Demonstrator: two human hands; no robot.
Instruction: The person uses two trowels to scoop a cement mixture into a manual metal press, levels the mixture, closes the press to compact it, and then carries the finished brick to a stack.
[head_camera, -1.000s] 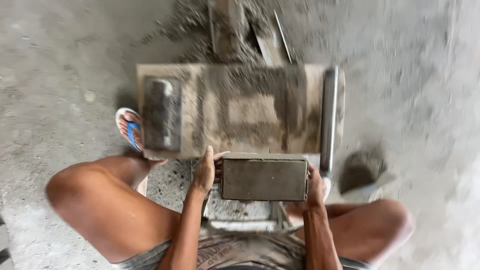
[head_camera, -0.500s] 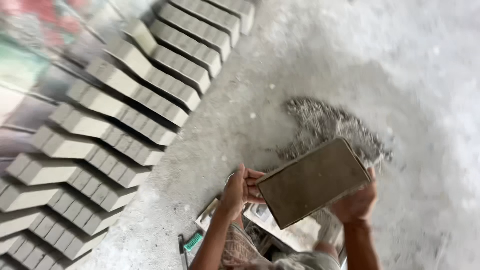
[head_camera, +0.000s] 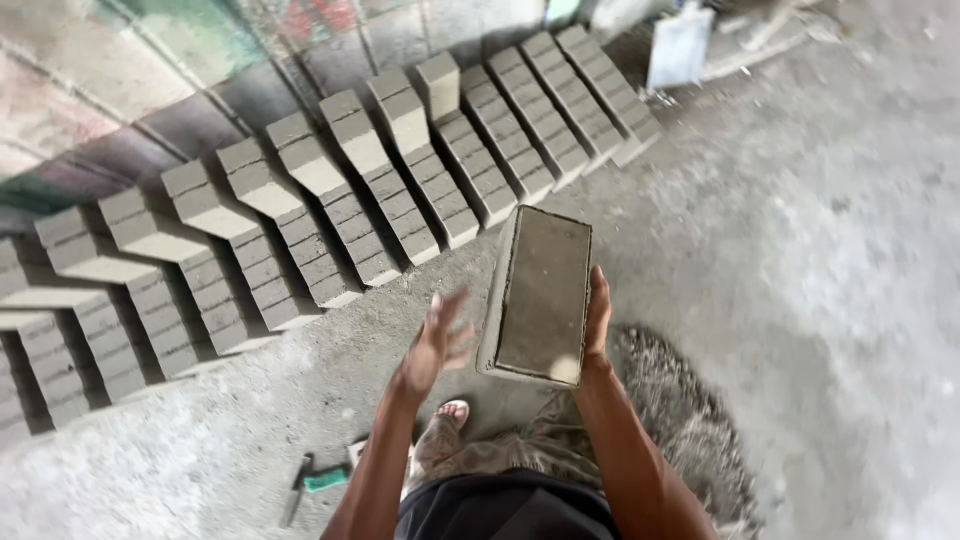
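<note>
— What's the right hand (head_camera: 597, 318) doing?
— Its fingers grip the rectangular block mould (head_camera: 540, 295), held above the concrete floor (head_camera: 800, 260), near rows of grey blocks (head_camera: 400, 190).
— The left hand (head_camera: 437, 345)?
— Fingers spread wide, just beside the mould, blurred.

Both arms are bare all the way up, no sleeves, no gloves, no watch or rings that I can make out. The left hand (head_camera: 432, 348) is a bit motion-blurred so the fingers smear together, the right hand (head_camera: 597, 318) looks sharper. Dark shorts (head_camera: 508, 508), blackish, show at the bottom edge. One foot (head_camera: 447, 420) sticks out below, in what looks like an open sandal with a pale sole, toes uncovered. Legs look dusty grey, hard to tell more
</note>
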